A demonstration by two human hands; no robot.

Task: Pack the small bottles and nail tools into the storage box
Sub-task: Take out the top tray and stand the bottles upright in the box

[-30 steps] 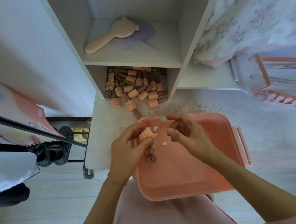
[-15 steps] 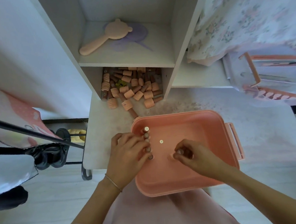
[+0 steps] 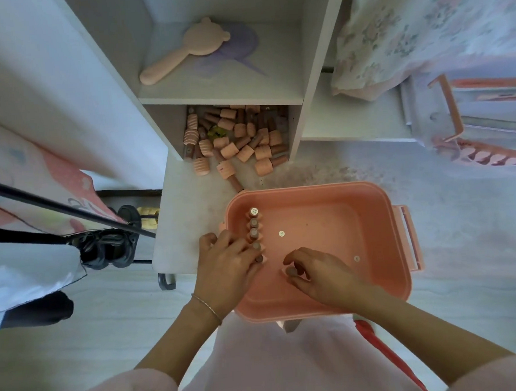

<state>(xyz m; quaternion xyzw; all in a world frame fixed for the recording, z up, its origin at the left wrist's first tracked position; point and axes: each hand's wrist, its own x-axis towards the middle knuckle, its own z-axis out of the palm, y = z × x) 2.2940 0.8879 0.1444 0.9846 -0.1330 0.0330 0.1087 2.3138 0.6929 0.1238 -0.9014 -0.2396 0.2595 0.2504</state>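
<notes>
The storage box (image 3: 383, 233) is of smooth pink plastic, rectangular with rounded corners, and it stands open on the person's lap, its far edge touching the white shelf base (image 3: 188, 205). A row of small bottles (image 3: 254, 230) with round brown caps stands upright along the left wall of the box, one just beside the next. The left hand (image 3: 225, 267) lies over the left rim, its fingers nearly straight and resting against the near end of this row. The right hand (image 3: 322, 274) is inside the box near the front wall, and its thumb and fingers pinch one more small bottle (image 3: 291, 272) by the cap. Two small round stickers (image 3: 281, 233) lie flat on the bare floor of the box; the middle and right part has free room. A pile of bottles (image 3: 235, 139), ribbed and smooth, fills the lower shelf compartment and spills over its edge. Above lies a bear-shaped hand mirror (image 3: 181, 53).
</notes>
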